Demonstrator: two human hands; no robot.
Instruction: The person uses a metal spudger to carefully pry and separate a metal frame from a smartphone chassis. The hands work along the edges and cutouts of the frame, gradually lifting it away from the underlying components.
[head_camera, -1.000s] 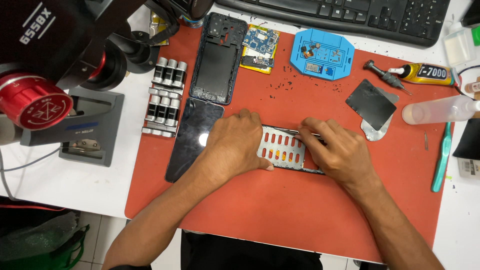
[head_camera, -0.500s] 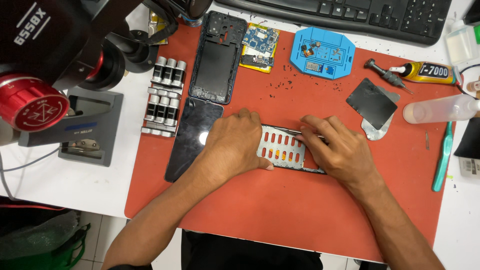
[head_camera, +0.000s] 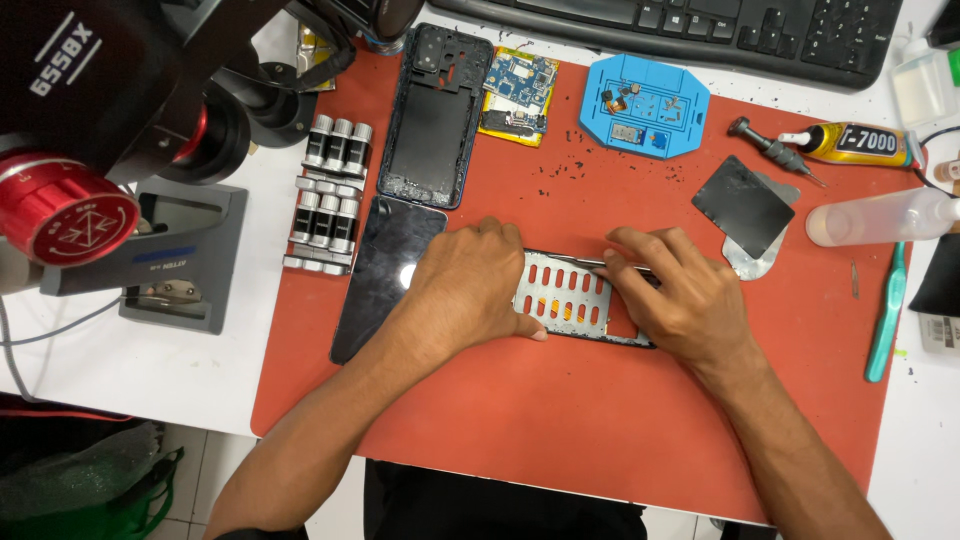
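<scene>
While the left hand (head_camera: 470, 290) pins the slotted metal plate (head_camera: 562, 295) flat mid-mat (head_camera: 560, 430), right hand (head_camera: 670, 295) grips a thin tool (head_camera: 585, 262) at its top edge; best kept shallow, pressure steady.

The left hand (head_camera: 470, 290) and right hand (head_camera: 675, 300) cover both ends of the slotted plate (head_camera: 565, 295). The keyboard (head_camera: 700, 30) and microscope (head_camera: 110, 100) run past the top edge.
</scene>
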